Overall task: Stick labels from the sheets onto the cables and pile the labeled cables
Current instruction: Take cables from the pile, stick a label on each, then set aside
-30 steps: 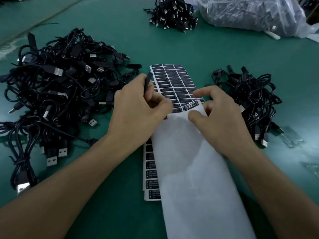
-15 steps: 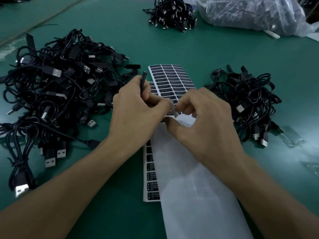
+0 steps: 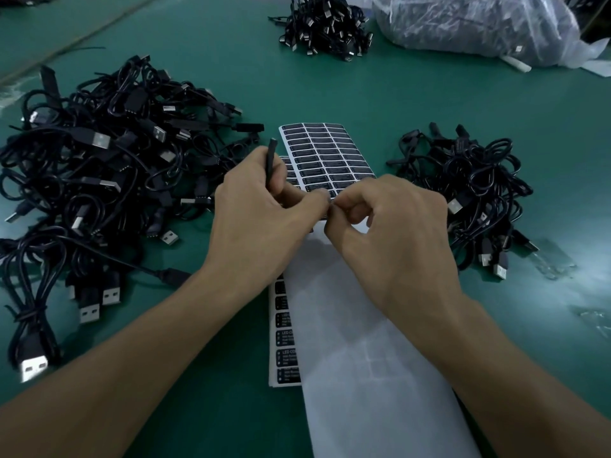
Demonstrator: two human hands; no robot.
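My left hand (image 3: 261, 209) grips a black cable part (image 3: 270, 160) that sticks up between thumb and fingers. My right hand (image 3: 390, 233) meets it fingertip to fingertip, its fingers curled and pinching what looks like a small black label, mostly hidden. Both hands hover over the label sheet (image 3: 325, 153), whose far part carries rows of black labels and whose near part is bare white backing (image 3: 363, 342). A second label sheet (image 3: 284, 338) peeks out underneath on the left. A large heap of black USB cables (image 3: 99, 166) lies to the left, a smaller pile (image 3: 469, 190) to the right.
Another bunch of black cables (image 3: 325, 24) sits at the far centre of the green table (image 3: 330, 87). A clear plastic bag (image 3: 476, 24) lies at the far right. Bits of clear plastic (image 3: 555, 262) lie near the right pile.
My right hand peeled a label off the sheet's lower row and brought it left to the cable in my left hand. The left hand has barely moved.
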